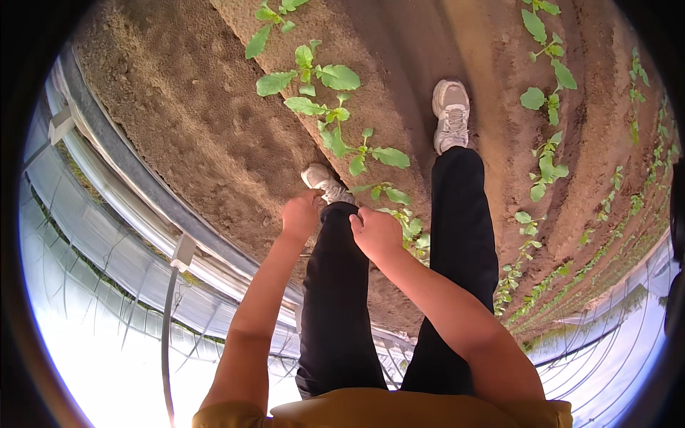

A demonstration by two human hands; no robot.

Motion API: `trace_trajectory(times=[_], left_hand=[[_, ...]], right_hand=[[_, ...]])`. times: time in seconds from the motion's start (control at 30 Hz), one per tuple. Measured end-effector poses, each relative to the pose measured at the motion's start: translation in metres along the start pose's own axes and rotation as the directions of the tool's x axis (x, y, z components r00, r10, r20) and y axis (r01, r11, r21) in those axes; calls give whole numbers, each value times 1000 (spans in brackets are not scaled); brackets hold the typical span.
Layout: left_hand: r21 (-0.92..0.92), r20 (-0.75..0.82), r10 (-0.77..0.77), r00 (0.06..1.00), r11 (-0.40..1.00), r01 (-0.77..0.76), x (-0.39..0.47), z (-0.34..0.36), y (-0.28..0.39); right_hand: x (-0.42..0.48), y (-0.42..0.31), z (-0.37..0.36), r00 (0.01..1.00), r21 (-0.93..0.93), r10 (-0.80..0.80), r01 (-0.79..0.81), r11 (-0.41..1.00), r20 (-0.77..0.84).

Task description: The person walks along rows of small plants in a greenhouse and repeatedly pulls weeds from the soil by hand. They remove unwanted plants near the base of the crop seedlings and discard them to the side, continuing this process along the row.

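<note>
My left hand (301, 215) is just left of my left lower leg, its fingers curled near the beige shoe (321, 177). My right hand (378, 231) is on the other side of the same leg, loosely curled, with the thumb against the black trouser leg (338, 257). Whether either hand pinches cloth or anything small cannot be made out. Leafy green seedlings (336, 111) grow in a row between my feet, the nearest ones (412, 230) just beyond my right hand and partly hidden by it. My other shoe (452, 109) stands in the furrow to the right.
More seedling rows (547, 166) run along soil ridges on the right. At left, a pale rail (155, 187) with white blocks (183, 251) edges the bare soil (176, 107). Beyond it is greenhouse film (96, 214) on thin frames. A curved pipe (167, 321) stands at lower left.
</note>
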State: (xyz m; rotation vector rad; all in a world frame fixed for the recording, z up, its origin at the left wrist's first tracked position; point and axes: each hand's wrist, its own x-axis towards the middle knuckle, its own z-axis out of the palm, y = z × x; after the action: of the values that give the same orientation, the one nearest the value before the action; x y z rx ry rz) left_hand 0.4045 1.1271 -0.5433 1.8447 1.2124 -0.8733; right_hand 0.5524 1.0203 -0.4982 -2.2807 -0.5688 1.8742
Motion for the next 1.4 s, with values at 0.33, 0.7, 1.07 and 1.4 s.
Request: trace_trajectory(times=[0.33,0.7,1.07,1.4], left_hand=[[233,471,-232,851,963,133,47,24,124],[477,251,-202,947,877,61,92,-41,150],[276,142,-112,983,959,69,117,-75,84],[510,-162,-200,966,821,255,196,-172,-159]], right_hand=[[19,-16,-95,996,223,-83,76,972,21],[42,-26,-154,998,452,-39,14,892,45],[90,-57,-143,987,280,103,-135,950,125],[110,-69,-25,974,426,205,-145,893,-98]])
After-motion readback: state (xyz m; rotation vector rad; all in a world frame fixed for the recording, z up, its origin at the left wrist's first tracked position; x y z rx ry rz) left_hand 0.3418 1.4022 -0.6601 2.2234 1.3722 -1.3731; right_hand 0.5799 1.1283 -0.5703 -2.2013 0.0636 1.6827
